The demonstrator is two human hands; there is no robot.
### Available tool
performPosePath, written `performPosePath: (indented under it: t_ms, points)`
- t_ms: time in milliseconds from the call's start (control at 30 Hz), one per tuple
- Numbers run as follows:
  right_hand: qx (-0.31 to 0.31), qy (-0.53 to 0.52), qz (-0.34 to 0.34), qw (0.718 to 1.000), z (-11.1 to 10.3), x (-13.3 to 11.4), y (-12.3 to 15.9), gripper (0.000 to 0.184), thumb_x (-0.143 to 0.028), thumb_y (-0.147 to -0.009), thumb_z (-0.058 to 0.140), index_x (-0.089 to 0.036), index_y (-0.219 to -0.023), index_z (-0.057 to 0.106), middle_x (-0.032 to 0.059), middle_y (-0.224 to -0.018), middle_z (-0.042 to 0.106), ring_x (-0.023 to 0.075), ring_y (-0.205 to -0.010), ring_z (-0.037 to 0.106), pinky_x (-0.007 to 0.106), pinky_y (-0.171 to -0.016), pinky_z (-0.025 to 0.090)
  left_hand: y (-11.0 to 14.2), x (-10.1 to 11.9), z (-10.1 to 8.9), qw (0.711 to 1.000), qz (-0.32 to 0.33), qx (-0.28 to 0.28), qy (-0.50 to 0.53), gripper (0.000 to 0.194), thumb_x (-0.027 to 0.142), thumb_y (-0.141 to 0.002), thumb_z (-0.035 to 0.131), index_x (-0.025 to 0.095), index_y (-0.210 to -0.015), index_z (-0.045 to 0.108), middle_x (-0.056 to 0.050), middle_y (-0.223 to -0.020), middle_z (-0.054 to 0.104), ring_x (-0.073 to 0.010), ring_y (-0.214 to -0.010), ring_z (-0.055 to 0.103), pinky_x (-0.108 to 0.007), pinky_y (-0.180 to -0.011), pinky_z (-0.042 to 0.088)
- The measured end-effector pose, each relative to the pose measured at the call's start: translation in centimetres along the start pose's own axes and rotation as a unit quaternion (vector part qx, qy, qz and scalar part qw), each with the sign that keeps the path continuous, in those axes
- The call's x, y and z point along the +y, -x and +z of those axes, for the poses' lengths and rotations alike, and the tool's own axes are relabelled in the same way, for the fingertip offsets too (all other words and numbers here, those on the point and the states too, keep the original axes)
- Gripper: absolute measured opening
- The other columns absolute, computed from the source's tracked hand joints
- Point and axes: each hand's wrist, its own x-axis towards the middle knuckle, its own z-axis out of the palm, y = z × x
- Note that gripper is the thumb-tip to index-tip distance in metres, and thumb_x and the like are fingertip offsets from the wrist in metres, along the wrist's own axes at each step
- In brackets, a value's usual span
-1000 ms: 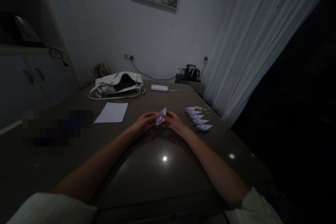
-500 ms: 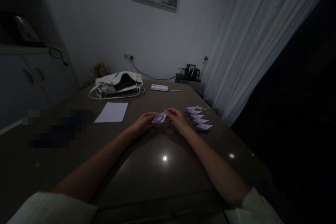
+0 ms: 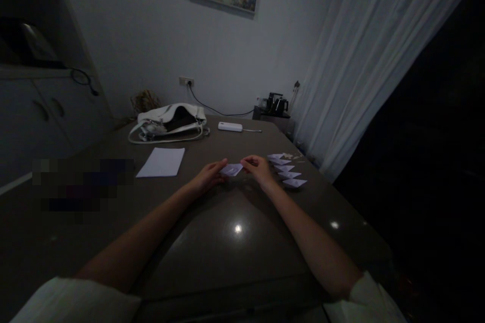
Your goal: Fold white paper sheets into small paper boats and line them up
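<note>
Between my two hands a small piece of folded white paper is held just above the table. My left hand pinches its left end between thumb and fingers. At the opposite corner, the fingertips of my right hand grip the paper. To the right of that hand stand several folded paper boats in a row running away from me. A stack of white paper sheets lies to the left of my left hand.
Farther back on the dark table sit a white handbag and a white power bank with a short cable. Small scraps lie beyond the boats. A pale curtain hangs at the right, past the table's edge.
The folded paper has tilted and now looks wider and flatter, drawn slightly to the right. My right fingers have shifted a little right along its corner. The boats and sheets have not moved.
</note>
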Motion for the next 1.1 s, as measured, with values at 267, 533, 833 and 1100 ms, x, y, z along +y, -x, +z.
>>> performPosePath:
  t_ms: [267, 533, 833, 1100]
  points:
    - [0.055, 0.074, 0.011, 0.996, -0.7, 1.0, -0.5, 0.02, -0.033, -0.065, 0.064, -0.014, -0.068, 0.059, 0.0, -0.056, 0.059, 0.0111, -0.048, 0.053, 0.022, -0.048, 0.043, 0.4, 0.2, -0.9, 0.902, 0.209, 0.029, -0.376, 0.032, 0.032, -0.07, 0.065, 0.015, -0.097, 0.063, -0.007, -0.091, 0.066, -0.0172, -0.069, 0.063, -0.027, -0.063, 0.049]
    - [0.092, 0.215, -0.097, 0.967, -0.1, -0.5, 0.7, 0.011, -0.024, -0.073, 0.06, -0.015, -0.078, 0.06, 0.0044, -0.08, 0.061, 0.0134, -0.068, 0.056, 0.023, -0.062, 0.043, 0.3, 0.3, -1.5, 0.831, 0.213, 0.051, -0.512, 0.023, 0.026, -0.076, 0.051, 0.014, -0.087, 0.067, -0.007, -0.082, 0.07, -0.0193, -0.071, 0.064, -0.028, -0.066, 0.049]
    - [-0.281, 0.391, -0.278, 0.831, 5.3, -3.5, 5.8, 0.021, -0.031, -0.089, 0.048, -0.016, -0.081, 0.06, 0.0014, -0.074, 0.064, 0.0106, -0.065, 0.056, 0.021, -0.06, 0.033, -2.0, 0.3, -1.5, 0.814, 0.18, 0.08, -0.546, 0.028, 0.032, -0.079, 0.051, 0.016, -0.091, 0.069, -0.008, -0.088, 0.072, -0.0214, -0.077, 0.066, -0.028, -0.068, 0.05]
    - [-0.387, 0.412, -0.211, 0.798, 5.5, -3.1, 6.0, 0.023, -0.036, -0.085, 0.052, -0.017, -0.094, 0.062, 0.0047, -0.086, 0.068, 0.0147, -0.067, 0.058, 0.022, -0.053, 0.031, -9.1, 0.8, 2.8, 0.766, 0.199, -0.016, -0.611, 0.024, 0.024, -0.08, 0.051, 0.015, -0.092, 0.07, -0.01, -0.087, 0.072, -0.0223, -0.078, 0.065, -0.028, -0.07, 0.048]
